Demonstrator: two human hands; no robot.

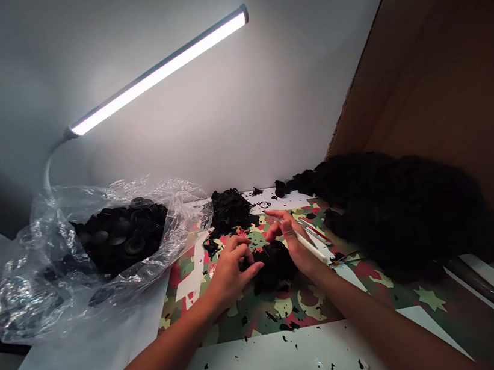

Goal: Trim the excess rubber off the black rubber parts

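My left hand (pixel 233 267) rests on the patterned mat (pixel 303 305), its fingers curled around the left side of a small heap of black rubber pieces (pixel 274 265). On the heap's right side my right hand (pixel 291 237) grips a thin white tool (pixel 310 247) that slants down to the right, with the forefinger stretched out over the heap. What the left fingers pinch is too dark to make out.
A clear plastic bag (pixel 58 270) of round black parts (pixel 122 238) lies at left. A big mound of black scraps (pixel 396 208) fills the right, a smaller one (pixel 229 208) sits behind. A lit lamp bar (pixel 159 72) hangs overhead; cardboard (pixel 449 61) stands at right.
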